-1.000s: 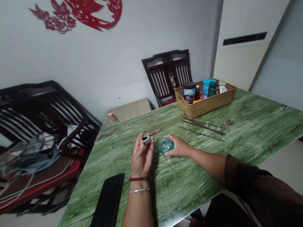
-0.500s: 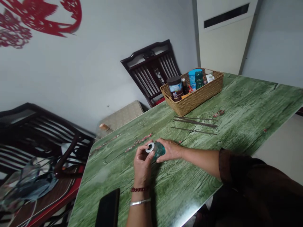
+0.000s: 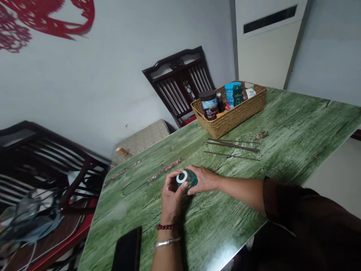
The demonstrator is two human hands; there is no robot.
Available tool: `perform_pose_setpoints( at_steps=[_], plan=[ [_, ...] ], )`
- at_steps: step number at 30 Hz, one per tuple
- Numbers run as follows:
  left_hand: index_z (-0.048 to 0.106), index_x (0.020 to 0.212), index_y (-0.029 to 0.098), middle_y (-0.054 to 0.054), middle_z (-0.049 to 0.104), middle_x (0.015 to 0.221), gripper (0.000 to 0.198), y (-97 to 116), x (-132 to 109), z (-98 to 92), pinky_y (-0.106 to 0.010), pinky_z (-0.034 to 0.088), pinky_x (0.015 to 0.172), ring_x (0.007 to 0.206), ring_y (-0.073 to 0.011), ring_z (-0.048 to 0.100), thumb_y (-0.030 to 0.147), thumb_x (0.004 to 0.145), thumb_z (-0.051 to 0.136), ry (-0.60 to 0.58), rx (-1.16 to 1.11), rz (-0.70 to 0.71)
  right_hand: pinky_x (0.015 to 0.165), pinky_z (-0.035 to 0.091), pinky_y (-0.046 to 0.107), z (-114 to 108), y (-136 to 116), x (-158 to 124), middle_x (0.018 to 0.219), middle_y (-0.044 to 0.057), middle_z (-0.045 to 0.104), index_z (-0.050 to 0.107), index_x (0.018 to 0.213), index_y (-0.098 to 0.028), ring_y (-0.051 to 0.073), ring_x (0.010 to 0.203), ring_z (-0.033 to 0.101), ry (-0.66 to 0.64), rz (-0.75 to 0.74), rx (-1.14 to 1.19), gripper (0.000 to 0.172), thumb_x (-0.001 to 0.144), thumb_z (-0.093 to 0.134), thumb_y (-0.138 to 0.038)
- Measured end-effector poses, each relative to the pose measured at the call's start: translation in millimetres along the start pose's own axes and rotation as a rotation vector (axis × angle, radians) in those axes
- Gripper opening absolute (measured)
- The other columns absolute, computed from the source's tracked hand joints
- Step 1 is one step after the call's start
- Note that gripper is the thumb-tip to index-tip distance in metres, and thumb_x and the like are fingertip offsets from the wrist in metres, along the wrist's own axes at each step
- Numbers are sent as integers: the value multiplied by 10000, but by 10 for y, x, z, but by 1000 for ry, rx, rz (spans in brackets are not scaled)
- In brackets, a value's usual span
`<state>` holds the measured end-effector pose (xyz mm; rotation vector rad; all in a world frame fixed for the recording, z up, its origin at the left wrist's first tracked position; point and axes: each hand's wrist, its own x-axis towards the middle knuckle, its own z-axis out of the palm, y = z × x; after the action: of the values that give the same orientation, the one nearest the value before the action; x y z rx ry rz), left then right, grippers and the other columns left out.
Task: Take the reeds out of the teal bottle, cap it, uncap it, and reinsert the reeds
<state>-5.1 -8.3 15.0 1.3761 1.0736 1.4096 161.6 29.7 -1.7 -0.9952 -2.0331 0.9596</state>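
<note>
A small teal, see-through bottle (image 3: 192, 179) with a white ring (image 3: 185, 175) around its dark mouth is held between both hands, just over or on the table; which of the two I cannot tell. My left hand (image 3: 171, 197) has its thumb and fingers closed around the ringed end. My right hand (image 3: 205, 179) wraps the bottle's body from the right side, covering part of it. The bottle lies tilted, its mouth turned up and towards me. Beyond the hands, several thin dark sticks (image 3: 234, 145) lie on the green table (image 3: 220, 214).
A woven basket (image 3: 237, 117) holding a dark-lidded jar (image 3: 209, 106), a blue tin (image 3: 229, 90) and a green bottle (image 3: 237, 94) stands at the back. A black phone (image 3: 126, 248) lies near my left forearm. Dark wooden chairs (image 3: 180, 75) stand past the table.
The bottle's ringed mouth has moved slightly right and turned more towards me. My left hand has shifted a little right with it, while my right hand keeps its grip.
</note>
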Motion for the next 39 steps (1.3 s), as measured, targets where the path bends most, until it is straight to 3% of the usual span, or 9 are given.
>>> perform_pose_setpoints(
  at_steps=[6, 9, 12, 16, 18, 23, 29, 34, 39],
  plan=[
    [623, 1185, 258, -94, 612, 1296, 584, -35, 44, -28, -378, 462, 1005, 1195, -248, 575, 392, 668, 859, -70, 6, 60, 772, 477, 315, 41, 46, 25, 1087, 51, 679, 506, 1261, -220, 250, 965, 659, 15, -8, 3, 766, 605, 855, -406],
    [595, 1204, 277, -44, 624, 1132, 728, -77, 94, -18, -311, 489, 916, 1062, -199, 601, 423, 564, 911, -1, 15, 161, 736, 472, 297, 44, 44, 29, 1080, 46, 679, 504, 1260, -223, 245, 948, 663, 19, -7, 1, 768, 594, 855, -374],
    [590, 1168, 283, -8, 609, 1020, 654, -58, 79, -8, -293, 488, 896, 974, -166, 606, 344, 597, 903, 87, 109, 161, 723, 469, 295, 30, 26, 23, 1069, 45, 678, 514, 1246, -222, 246, 945, 663, 15, -8, -9, 751, 600, 849, -407],
    [526, 1308, 292, -90, 608, 1254, 569, 34, 2, -12, -410, 440, 1038, 1188, -240, 573, 414, 797, 745, -73, 64, 73, 739, 469, 306, 16, 7, 17, 1058, 45, 677, 523, 1227, -220, 250, 952, 659, 6, 2, -24, 742, 598, 853, -434],
    [495, 1367, 287, -117, 559, 1348, 643, 49, -5, -18, -436, 408, 1079, 1284, -274, 512, 501, 802, 716, -117, 63, 78, 742, 466, 303, 15, 4, 15, 1048, 36, 678, 521, 1235, -227, 244, 942, 659, 9, 4, -20, 744, 598, 855, -417],
    [518, 1306, 276, -66, 576, 1141, 783, 22, 29, -25, -425, 449, 1025, 1134, -252, 574, 489, 632, 855, 86, 279, 172, 747, 456, 298, 14, -3, 5, 1031, 19, 682, 536, 1228, -234, 235, 926, 658, 23, 2, 12, 726, 591, 858, -373],
    [442, 1402, 280, -136, 558, 1332, 682, 61, 3, -22, -475, 393, 1087, 1309, -293, 499, 531, 817, 686, -96, 157, 152, 770, 455, 308, 25, 22, 11, 1043, 24, 680, 538, 1221, -228, 240, 947, 654, 39, -9, 7, 738, 577, 870, -368],
    [495, 1336, 264, -73, 594, 1127, 775, 33, 23, -18, -489, 406, 1059, 1116, -265, 591, 462, 666, 832, 108, 421, 201, 779, 462, 312, 60, 59, 19, 1059, 33, 681, 527, 1234, -220, 242, 958, 658, 38, -33, 4, 727, 602, 853, -370],
    [442, 1400, 271, -122, 595, 1288, 697, 114, -12, 8, -453, 401, 1077, 1264, -274, 545, 432, 788, 733, -61, 220, 152, 771, 462, 306, 60, 56, 18, 1046, 26, 679, 528, 1228, -227, 235, 949, 657, 52, -28, -7, 736, 590, 864, -372]
  ],
)
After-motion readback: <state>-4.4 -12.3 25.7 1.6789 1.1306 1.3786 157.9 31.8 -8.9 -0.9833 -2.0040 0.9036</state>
